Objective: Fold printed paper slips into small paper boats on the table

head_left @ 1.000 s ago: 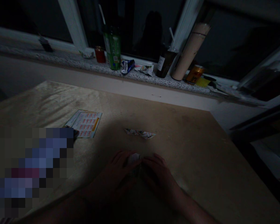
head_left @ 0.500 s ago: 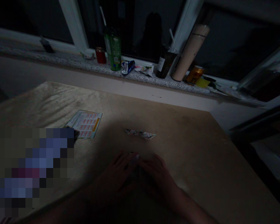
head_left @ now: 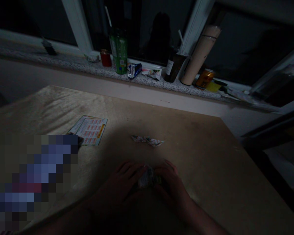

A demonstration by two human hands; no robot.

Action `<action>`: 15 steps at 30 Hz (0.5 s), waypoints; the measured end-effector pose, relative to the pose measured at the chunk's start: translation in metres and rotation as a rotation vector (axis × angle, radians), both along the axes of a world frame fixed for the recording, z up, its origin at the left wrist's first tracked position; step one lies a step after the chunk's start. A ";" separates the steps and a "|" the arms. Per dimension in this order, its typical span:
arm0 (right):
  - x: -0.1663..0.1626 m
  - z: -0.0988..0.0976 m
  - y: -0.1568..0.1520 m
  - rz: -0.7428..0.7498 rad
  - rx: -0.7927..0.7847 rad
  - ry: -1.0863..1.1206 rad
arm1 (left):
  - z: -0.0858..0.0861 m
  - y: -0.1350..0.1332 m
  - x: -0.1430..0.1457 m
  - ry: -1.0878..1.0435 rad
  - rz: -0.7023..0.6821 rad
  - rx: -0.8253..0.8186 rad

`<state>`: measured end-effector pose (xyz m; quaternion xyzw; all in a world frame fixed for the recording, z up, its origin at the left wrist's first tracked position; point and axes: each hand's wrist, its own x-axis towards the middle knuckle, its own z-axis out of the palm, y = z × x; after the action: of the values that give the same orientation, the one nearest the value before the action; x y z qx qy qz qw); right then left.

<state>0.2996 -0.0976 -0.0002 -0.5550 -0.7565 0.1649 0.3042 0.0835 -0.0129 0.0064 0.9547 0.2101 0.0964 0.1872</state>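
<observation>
A small piece of printed paper (head_left: 146, 178), apparently folded, lies low between my two hands in the dim light. My left hand (head_left: 126, 179) grips its left side, with fingertips resting over the upper edge. From the other side, my right hand (head_left: 172, 182) closes on the paper's right edge, fingers bent and thumb below. My own shadow darkens both hands, so the thumbs and the lower part of the paper are hard to make out. Beyond my fingertips, a folded strip of printed paper (head_left: 147, 140) with pointed ends rests on the table.
On the tan table (head_left: 198, 147), a printed sheet (head_left: 91, 130) lies to the left, beside a pixelated blurred area. Along the granite windowsill (head_left: 71, 62) stand a green cup (head_left: 121, 54), a dark cup with a straw (head_left: 172, 68), a leaning pink tube (head_left: 201, 54) and an orange can (head_left: 204, 78).
My hands have moved slightly apart, and more of the paper between them shows. My left fingertips have shifted a little lower. The folded strip stays put.
</observation>
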 end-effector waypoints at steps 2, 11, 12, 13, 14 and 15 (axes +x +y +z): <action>0.002 -0.004 0.002 -0.042 0.031 0.027 | 0.003 0.000 0.000 0.016 -0.004 0.003; 0.001 -0.004 0.001 -0.091 0.041 -0.295 | 0.000 0.000 -0.006 0.053 -0.025 0.091; 0.001 -0.004 0.000 -0.085 0.035 -0.332 | -0.002 0.000 -0.006 0.048 -0.053 0.092; 0.000 -0.004 0.000 -0.074 0.027 -0.363 | -0.004 0.001 -0.006 0.044 -0.081 0.086; 0.000 -0.004 -0.001 -0.059 0.019 -0.388 | -0.005 0.001 -0.006 0.046 -0.109 0.073; 0.000 -0.004 -0.001 -0.044 0.012 -0.406 | -0.006 0.002 -0.005 0.048 -0.137 0.058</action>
<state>0.2992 -0.0990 -0.0046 -0.5913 -0.7910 0.0385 0.1523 0.0783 -0.0113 0.0002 0.9739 0.1456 0.0663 0.1607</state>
